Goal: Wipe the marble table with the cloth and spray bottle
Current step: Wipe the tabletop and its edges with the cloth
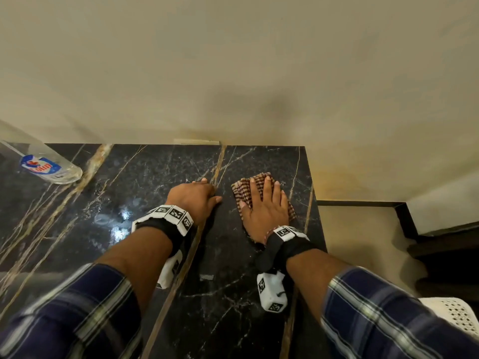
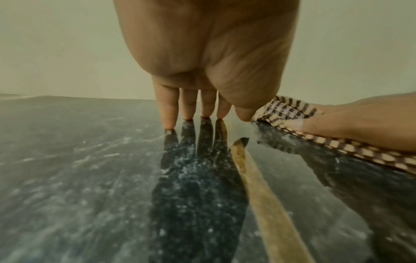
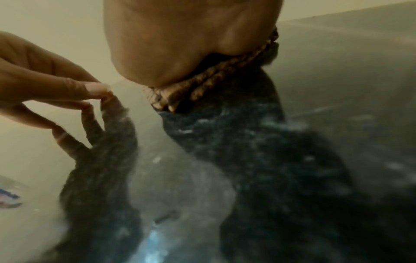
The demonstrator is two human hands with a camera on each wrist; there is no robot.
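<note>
A brown checked cloth [image 1: 242, 189] lies flat on the black marble table [image 1: 129, 193] near its far right corner. My right hand [image 1: 264, 203] presses down on the cloth with straight, spread fingers. The cloth [image 2: 290, 110] also shows beside my thumb, and its folded edge [image 3: 202, 83] shows under my right palm. My left hand [image 1: 194, 195] rests on the marble just left of the cloth, its straight fingertips [image 2: 168, 121] touching the glossy stone and holding nothing. A clear spray bottle [image 1: 49, 167] with a blue label lies at the far left.
A beige wall [image 1: 233, 73] runs right behind the table's far edge. The table's right edge [image 1: 315, 203] drops to a beige floor with dark skirting. A white perforated basket [image 1: 456, 314] sits low on the right.
</note>
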